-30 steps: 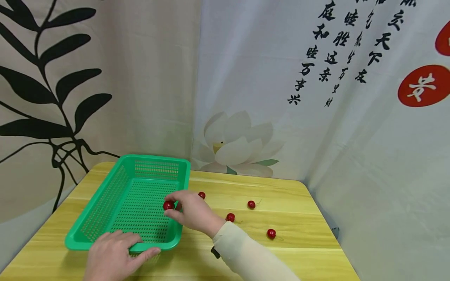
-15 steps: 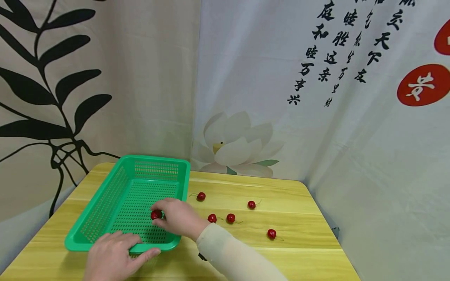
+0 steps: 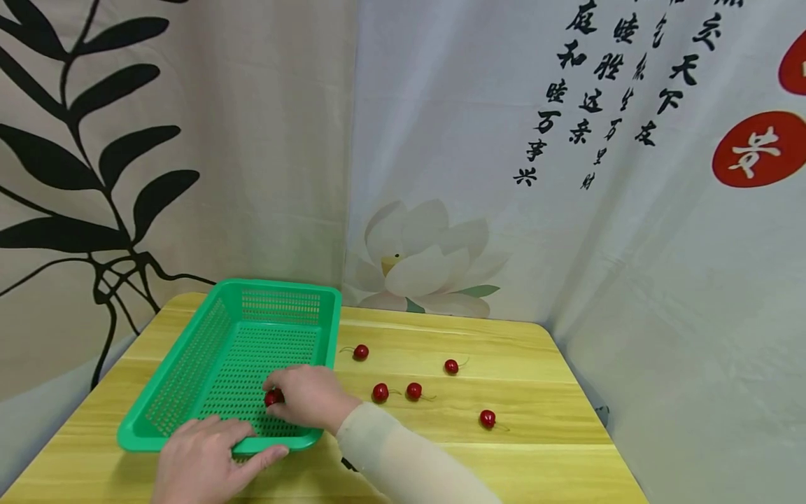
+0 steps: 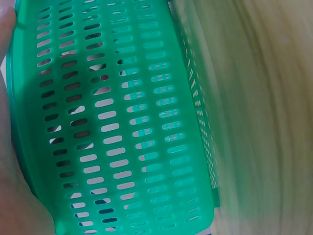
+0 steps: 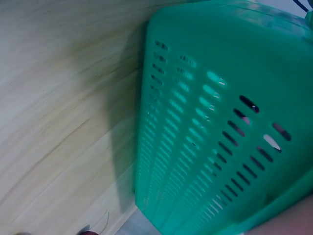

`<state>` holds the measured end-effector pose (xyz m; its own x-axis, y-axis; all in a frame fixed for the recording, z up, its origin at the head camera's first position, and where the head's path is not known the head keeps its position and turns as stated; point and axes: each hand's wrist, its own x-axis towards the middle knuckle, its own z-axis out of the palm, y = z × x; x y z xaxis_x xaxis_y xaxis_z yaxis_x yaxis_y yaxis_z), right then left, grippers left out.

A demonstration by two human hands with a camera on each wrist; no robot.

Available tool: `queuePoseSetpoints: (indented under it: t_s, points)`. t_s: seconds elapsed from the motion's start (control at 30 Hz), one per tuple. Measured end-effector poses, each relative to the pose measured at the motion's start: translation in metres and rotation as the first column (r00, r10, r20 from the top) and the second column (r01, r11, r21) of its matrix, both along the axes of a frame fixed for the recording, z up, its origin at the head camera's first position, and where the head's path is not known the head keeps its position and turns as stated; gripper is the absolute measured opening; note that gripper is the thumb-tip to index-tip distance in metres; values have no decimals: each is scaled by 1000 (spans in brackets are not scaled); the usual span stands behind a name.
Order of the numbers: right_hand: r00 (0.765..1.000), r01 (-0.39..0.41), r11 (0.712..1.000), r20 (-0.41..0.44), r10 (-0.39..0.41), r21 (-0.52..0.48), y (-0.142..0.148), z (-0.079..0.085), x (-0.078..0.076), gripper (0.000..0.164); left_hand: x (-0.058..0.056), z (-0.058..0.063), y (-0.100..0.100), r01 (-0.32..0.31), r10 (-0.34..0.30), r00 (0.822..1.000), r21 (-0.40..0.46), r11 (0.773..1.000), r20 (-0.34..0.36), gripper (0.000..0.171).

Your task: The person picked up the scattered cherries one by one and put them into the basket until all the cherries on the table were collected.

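Observation:
My right hand (image 3: pixel 308 397) pinches a dark red cherry (image 3: pixel 273 397) between thumb and fingers, low inside the near right part of a green plastic basket (image 3: pixel 334 329). Part of the cherry is hidden by the fingers, and its stem does not show. My left hand (image 3: pixel 204 458) grips the basket's near rim, fingers over the edge and thumb along the outside. In the left wrist view the basket's slotted wall (image 4: pixel 110 117) fills the middle. The right wrist view faces another slotted side (image 5: pixel 195 127), with only dark and reddish patches showing through.
On the wooden table (image 3: pixel 535 462), right of the basket, lie several stemmed cherries: one near the basket (image 3: pixel 360 352), a close pair (image 3: pixel 380 393), one farther back (image 3: pixel 451 367) and one toward the right (image 3: pixel 488 419). A printed curtain (image 3: pixel 441 140) hangs behind the table.
My right hand has moved left and down into the basket with the cherry. A cherry on the table, earlier hidden by that arm, now shows. My left hand stays on the rim.

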<state>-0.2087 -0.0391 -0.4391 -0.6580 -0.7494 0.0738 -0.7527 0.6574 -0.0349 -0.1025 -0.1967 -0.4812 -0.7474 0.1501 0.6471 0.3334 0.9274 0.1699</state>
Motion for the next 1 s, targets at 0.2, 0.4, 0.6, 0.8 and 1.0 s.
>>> queuePoseSetpoints:
  t_s: [0.2,0.4,0.6,0.8,1.0]
  points:
    - [998,68,984,-22,-66,167,-9,0,2,23,-1,1,0,-1,1,1000,1,1000,10,47]
    - [993,118,956,-18,-118,270,-17,-1,3,18,-2,0,0,9,-8,1000,7,1000,-18,50]
    - [984,174,922,-40,-171,347,-24,-7,3,15,-1,-1,1,-5,5,1000,0,1000,-24,50]
    - [980,199,884,-81,-182,423,-30,-14,5,12,0,-3,1,-32,32,999,9,999,1,52]
    - [974,224,852,-86,-208,474,-33,-14,6,15,0,-5,1,-42,42,999,10,999,12,52]
